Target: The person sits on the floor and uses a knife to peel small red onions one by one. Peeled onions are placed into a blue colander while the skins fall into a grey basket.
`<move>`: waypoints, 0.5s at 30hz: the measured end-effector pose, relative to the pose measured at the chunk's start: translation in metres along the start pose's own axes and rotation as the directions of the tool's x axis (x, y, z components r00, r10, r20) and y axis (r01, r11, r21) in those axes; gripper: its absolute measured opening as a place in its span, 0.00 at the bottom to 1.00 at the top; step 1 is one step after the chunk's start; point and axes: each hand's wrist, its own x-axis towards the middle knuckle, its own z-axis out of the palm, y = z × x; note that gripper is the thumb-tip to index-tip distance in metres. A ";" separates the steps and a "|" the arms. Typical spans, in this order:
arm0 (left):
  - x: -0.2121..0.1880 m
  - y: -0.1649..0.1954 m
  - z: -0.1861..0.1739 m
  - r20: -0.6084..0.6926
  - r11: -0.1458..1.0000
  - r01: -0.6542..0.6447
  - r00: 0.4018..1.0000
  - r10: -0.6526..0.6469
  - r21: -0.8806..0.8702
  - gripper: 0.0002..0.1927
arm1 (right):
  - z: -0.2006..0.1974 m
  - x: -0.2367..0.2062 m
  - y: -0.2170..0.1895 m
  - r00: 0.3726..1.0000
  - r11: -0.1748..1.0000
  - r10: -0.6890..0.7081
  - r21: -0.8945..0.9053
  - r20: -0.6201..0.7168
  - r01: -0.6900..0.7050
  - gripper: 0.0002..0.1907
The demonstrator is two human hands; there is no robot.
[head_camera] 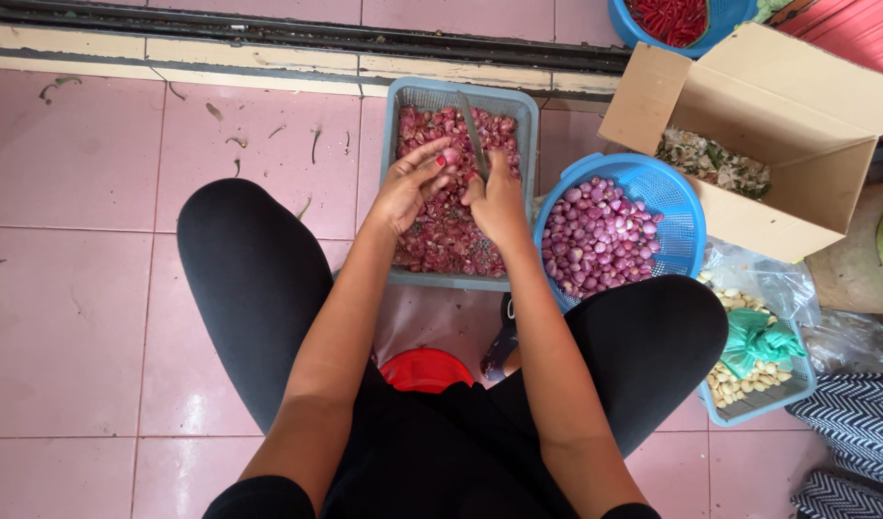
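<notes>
Left hand (410,187) pinches 1 small round pink shallot (450,157) at its fingertips. Right hand (496,199) is closed round a thin grey knife (473,135), blade pointing to 12 o'clock. Both over a rectangular perforated grey tray (403,96) of papery red skins. Round blue mesh basket (680,207) of glossy peeled shallots at 3 o'clock.

Bright even daylight, soft faint shadows, sharp focus, slight wide-angle stretch at edges.
</notes>
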 end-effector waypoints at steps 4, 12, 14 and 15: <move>-0.002 0.004 0.002 -0.031 0.997 -0.008 0.999 0.011 0.076 0.16 | 0.012 -0.002 -0.013 0.998 0.998 -0.049 0.042 -0.044 0.051 0.11; 0.005 -0.006 -0.010 -0.045 0.999 -0.028 0.999 0.027 -0.036 0.11 | 0.019 -0.007 -0.016 0.979 0.985 -0.167 -0.054 -0.116 0.161 0.11; 0.007 -0.011 -0.011 -0.072 0.997 -0.074 0.995 0.071 -0.036 0.13 | 0.021 -0.008 -0.021 0.969 0.975 -0.201 -0.129 -0.144 0.183 0.14; 0.008 -0.011 -0.012 -0.060 0.995 -0.087 0.995 0.085 -0.038 0.14 | 0.023 -0.009 -0.024 0.978 0.979 -0.176 -0.121 -0.111 0.162 0.15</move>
